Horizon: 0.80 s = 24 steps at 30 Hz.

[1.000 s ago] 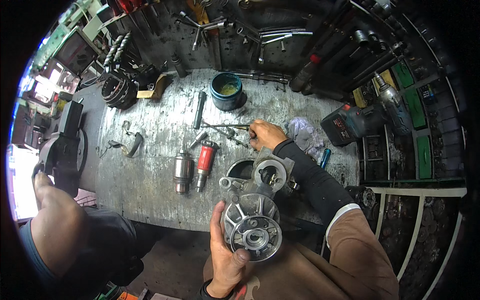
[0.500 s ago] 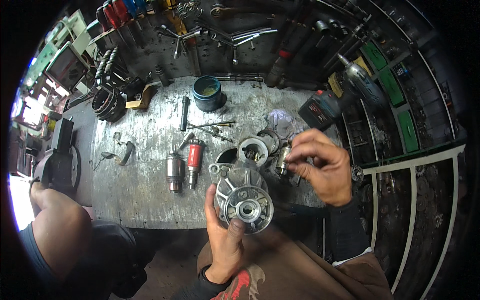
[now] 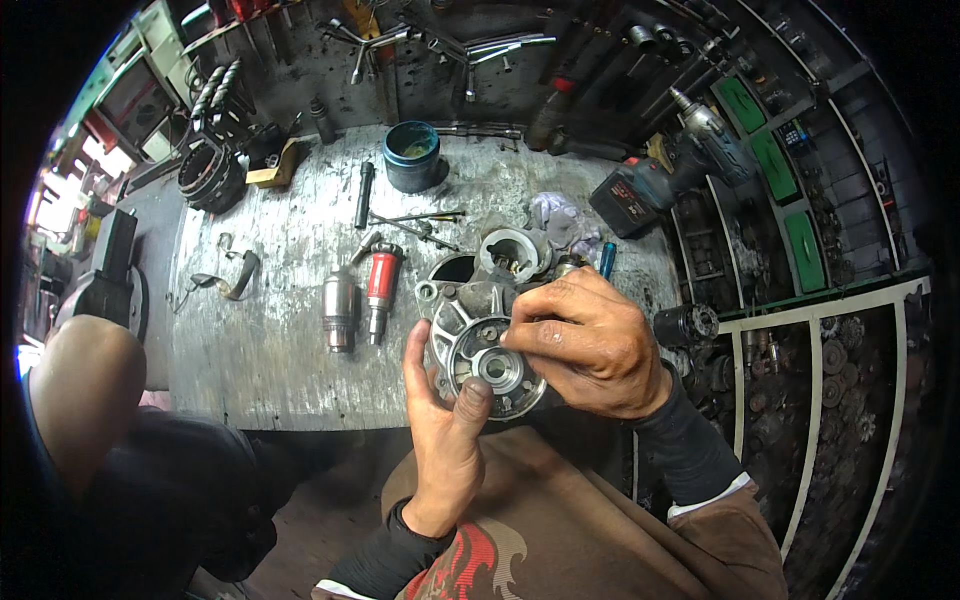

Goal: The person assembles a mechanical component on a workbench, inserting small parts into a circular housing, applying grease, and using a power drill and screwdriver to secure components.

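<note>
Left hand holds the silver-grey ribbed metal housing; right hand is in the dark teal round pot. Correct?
Wrong on the right hand: the head view shows its fingertips at the round face of the silver-grey ribbed metal housing. The left hand does hold it.

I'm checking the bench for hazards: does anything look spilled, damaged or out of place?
The pale cloth looks untidy, crumpled on the stained worktop beyond the metal housing; nothing is clearly spilled or damaged.
</note>
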Tool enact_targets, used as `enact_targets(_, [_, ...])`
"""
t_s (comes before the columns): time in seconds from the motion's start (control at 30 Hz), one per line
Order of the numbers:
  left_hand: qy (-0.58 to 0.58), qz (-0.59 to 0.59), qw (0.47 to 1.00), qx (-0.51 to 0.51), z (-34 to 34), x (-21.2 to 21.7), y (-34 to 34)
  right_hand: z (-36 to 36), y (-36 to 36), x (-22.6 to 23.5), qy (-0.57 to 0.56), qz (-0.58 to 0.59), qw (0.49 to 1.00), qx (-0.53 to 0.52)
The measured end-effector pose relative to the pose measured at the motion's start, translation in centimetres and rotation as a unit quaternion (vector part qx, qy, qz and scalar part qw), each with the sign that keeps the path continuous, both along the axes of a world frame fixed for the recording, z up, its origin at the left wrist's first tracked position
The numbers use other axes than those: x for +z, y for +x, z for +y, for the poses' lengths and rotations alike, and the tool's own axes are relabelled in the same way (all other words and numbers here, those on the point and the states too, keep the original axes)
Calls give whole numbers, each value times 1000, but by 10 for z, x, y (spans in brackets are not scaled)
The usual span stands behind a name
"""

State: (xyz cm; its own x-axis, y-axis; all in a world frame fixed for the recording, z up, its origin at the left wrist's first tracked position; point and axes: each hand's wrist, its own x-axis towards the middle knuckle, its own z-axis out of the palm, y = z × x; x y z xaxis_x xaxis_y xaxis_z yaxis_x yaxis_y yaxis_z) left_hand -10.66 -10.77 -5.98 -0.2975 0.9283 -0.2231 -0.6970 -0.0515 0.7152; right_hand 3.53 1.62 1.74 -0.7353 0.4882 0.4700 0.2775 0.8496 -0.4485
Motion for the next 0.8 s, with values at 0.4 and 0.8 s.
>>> enact_targets(0.4, [-8, 24, 1000, 5, 1, -4, 0, 1, -1, 2, 5, -27, 999, 30])
enact_targets(0.8, [-2, 8, 1000, 5, 1, 0, 1, 18, -3, 17, -160, -83, 982, 62])
